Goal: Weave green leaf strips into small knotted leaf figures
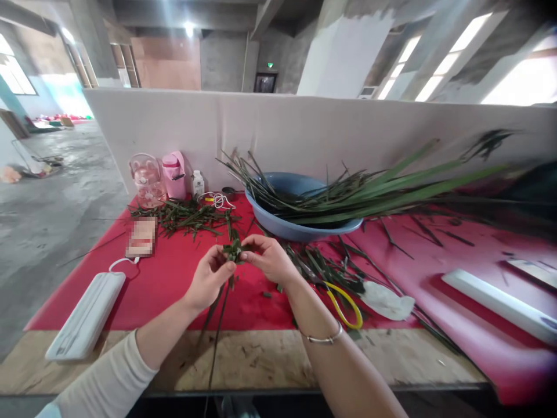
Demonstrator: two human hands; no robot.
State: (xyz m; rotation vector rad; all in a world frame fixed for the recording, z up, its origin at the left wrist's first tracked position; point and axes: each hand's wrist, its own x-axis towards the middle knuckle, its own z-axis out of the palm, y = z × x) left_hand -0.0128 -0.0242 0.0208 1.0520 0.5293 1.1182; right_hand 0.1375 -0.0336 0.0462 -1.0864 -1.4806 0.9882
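— Many long green leaves (pixel 374 194) lie across the blue basin (pixel 300 226) at the far side of the red-covered worktop (pixel 174 284), apparently unused stock.

— And the cut scraps?

— One heap of trimmed bits (pixel 187 215) lies far left, more strips (pixel 322 267) right of the hands near the yellow-handled scissors (pixel 346 305), so some cutting looks done.

— What do the hands hold?

— The left hand (pixel 211 278) and right hand (pixel 272 258) meet above the worktop's middle, each grip pinched shut on a small folded leaf knot (pixel 232 251). Its loose strands (pixel 217 325) hang toward the near edge.

— Finished?

— Seemingly not; the piece is small, the strands untrimmed, and no completed pieces show.
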